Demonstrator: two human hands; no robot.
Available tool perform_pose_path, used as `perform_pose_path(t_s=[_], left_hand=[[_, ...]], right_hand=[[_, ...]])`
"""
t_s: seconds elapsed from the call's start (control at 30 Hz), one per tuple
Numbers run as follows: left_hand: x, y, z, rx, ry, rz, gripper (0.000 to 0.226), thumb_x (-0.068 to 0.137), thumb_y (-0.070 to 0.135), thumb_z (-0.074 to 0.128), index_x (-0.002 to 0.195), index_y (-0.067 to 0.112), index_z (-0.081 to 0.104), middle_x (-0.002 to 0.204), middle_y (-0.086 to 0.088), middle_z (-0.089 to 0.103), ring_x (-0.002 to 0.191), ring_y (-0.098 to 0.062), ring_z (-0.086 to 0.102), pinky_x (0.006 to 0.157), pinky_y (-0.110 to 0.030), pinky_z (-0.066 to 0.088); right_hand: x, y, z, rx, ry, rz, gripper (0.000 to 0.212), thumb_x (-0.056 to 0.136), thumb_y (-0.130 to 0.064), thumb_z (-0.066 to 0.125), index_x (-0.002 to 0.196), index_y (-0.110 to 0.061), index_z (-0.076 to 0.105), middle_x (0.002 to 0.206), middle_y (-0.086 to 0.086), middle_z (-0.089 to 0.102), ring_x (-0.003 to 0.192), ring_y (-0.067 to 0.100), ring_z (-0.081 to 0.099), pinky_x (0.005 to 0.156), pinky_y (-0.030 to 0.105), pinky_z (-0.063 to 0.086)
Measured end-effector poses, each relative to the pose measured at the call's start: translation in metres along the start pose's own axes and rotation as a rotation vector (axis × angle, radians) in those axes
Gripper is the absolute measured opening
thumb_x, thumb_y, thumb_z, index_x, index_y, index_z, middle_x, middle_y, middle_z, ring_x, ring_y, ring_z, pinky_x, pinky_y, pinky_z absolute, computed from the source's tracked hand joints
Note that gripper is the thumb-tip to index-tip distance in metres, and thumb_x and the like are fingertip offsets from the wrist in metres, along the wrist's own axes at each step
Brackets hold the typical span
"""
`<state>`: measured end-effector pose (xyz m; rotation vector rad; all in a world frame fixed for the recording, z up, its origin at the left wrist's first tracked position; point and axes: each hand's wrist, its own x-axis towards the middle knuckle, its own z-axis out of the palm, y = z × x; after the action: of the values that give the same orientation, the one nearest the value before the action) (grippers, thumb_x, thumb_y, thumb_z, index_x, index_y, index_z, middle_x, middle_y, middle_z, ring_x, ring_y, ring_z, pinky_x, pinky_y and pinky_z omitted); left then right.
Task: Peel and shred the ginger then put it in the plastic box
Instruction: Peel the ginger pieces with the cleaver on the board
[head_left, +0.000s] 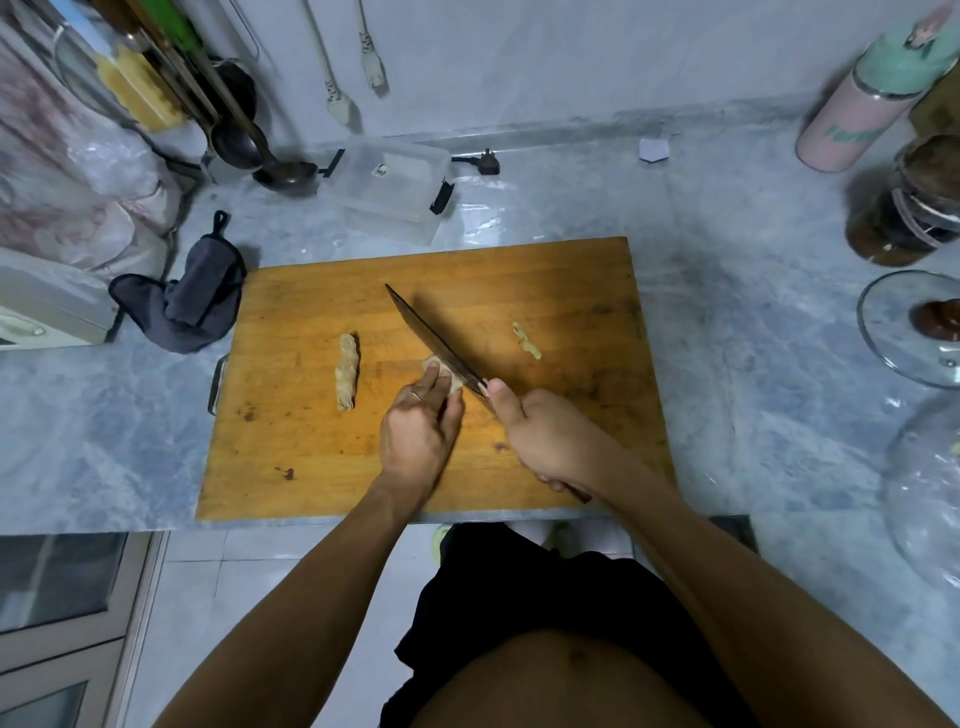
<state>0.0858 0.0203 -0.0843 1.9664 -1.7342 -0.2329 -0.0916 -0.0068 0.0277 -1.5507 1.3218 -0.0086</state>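
A dark grey cloth (189, 299) lies crumpled on the marble counter (753, 322) just off the left edge of the wooden cutting board (322, 447). On the board's left part rests an unpeeled ginger piece (347, 377). Behind the board sits the clear plastic box (387, 189), well apart from the hands. Near the board's middle, the left hand (418, 428) curls its fingers over a second ginger chunk (451, 378), pinning it down. The knife (434, 343) blade lies against that chunk, its handle gripped in the right hand (545, 441), thumb on the blade's base. A pale peeled strip (526, 340) lies farther right.
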Motion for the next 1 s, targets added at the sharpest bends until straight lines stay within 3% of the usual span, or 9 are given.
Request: perform_pose_path(t_s=[0.17, 0.23, 0.33, 0.47, 0.57, 0.63, 0.73, 0.83, 1.0], left_hand=[[0.002, -0.001, -0.001, 0.017, 0.012, 0.017, 0.034, 0.089, 0.025, 0.066, 0.117, 0.005, 0.071, 0.128, -0.012, 0.065, 0.111, -0.030, 0.065, 0.082, -0.039, 0.057], [0.000, -0.001, -0.001, 0.031, 0.035, -0.002, 0.034, 0.088, 0.028, 0.065, 0.115, 0.009, 0.073, 0.126, -0.009, 0.067, 0.110, -0.027, 0.066, 0.075, -0.036, 0.058], [-0.002, 0.001, 0.000, 0.036, 0.087, -0.010, 0.027, 0.085, 0.022, 0.074, 0.109, 0.009, 0.076, 0.118, -0.010, 0.071, 0.104, -0.025, 0.069, 0.066, -0.033, 0.057], [-0.001, -0.001, 0.005, -0.008, 0.102, 0.011, 0.028, 0.087, 0.022, 0.072, 0.111, 0.008, 0.075, 0.120, -0.011, 0.070, 0.108, -0.024, 0.066, 0.075, -0.030, 0.056], [-0.002, -0.006, 0.008, -0.032, 0.107, 0.024, 0.031, 0.088, 0.023, 0.070, 0.114, 0.008, 0.074, 0.123, -0.009, 0.069, 0.108, -0.023, 0.064, 0.078, -0.026, 0.054], [-0.004, -0.007, 0.008, -0.059, 0.102, 0.028, 0.031, 0.087, 0.021, 0.071, 0.115, 0.007, 0.073, 0.123, -0.010, 0.068, 0.107, -0.024, 0.063, 0.079, -0.026, 0.053], [-0.004, -0.009, 0.007, -0.124, 0.083, -0.012, 0.032, 0.087, 0.021, 0.071, 0.116, 0.008, 0.073, 0.126, -0.009, 0.067, 0.109, -0.024, 0.063, 0.088, -0.023, 0.047], [-0.005, -0.006, 0.006, -0.157, 0.094, -0.056, 0.033, 0.087, 0.023, 0.068, 0.116, 0.007, 0.073, 0.126, -0.009, 0.066, 0.112, -0.024, 0.063, 0.092, -0.017, 0.042], [-0.006, -0.001, 0.007, -0.220, 0.126, -0.106, 0.032, 0.088, 0.021, 0.067, 0.115, 0.005, 0.073, 0.126, -0.011, 0.066, 0.115, -0.025, 0.063, 0.098, -0.016, 0.040]], right_hand=[[0.005, 0.004, 0.005, 0.019, 0.033, 0.005, 0.080, 0.102, -0.062, 0.016, 0.057, -0.007, 0.052, 0.050, 0.011, 0.056, 0.036, 0.022, 0.051, 0.045, 0.027, 0.048], [0.008, 0.007, 0.016, -0.026, 0.056, -0.006, 0.076, 0.102, -0.062, 0.016, 0.063, -0.009, 0.055, 0.066, 0.010, 0.061, 0.052, 0.023, 0.054, 0.058, 0.033, 0.051], [0.010, 0.009, 0.029, -0.074, 0.088, -0.035, 0.067, 0.102, -0.061, 0.015, 0.063, -0.016, 0.045, 0.073, 0.010, 0.053, 0.079, 0.030, 0.052, 0.074, 0.036, 0.042], [0.018, 0.008, 0.022, -0.071, 0.073, -0.015, 0.076, 0.102, -0.061, 0.017, 0.080, -0.006, 0.064, 0.088, 0.014, 0.067, 0.094, 0.032, 0.062, 0.083, 0.036, 0.048], [0.023, 0.002, 0.016, -0.052, 0.048, 0.005, 0.084, 0.102, -0.062, 0.018, 0.081, 0.002, 0.068, 0.086, 0.020, 0.072, 0.062, 0.031, 0.065, 0.055, 0.031, 0.054], [0.027, 0.004, 0.015, -0.033, 0.037, -0.004, 0.087, 0.102, -0.062, 0.017, 0.074, 0.004, 0.066, 0.082, 0.021, 0.073, 0.054, 0.034, 0.066, 0.042, 0.029, 0.050], [0.026, 0.008, 0.020, -0.008, 0.080, -0.012, 0.084, 0.103, -0.060, 0.018, 0.078, 0.003, 0.068, 0.082, 0.018, 0.072, 0.072, 0.036, 0.068, 0.061, 0.032, 0.052], [0.023, 0.006, 0.032, -0.044, 0.119, -0.036, 0.068, 0.105, -0.055, 0.018, 0.066, -0.013, 0.054, 0.080, 0.012, 0.064, 0.096, 0.035, 0.060, 0.080, 0.033, 0.039], [0.020, 0.002, 0.038, -0.053, 0.138, -0.065, 0.073, 0.106, -0.052, 0.015, 0.095, -0.004, 0.068, 0.109, 0.021, 0.067, 0.117, 0.040, 0.053, 0.097, 0.038, 0.039]])
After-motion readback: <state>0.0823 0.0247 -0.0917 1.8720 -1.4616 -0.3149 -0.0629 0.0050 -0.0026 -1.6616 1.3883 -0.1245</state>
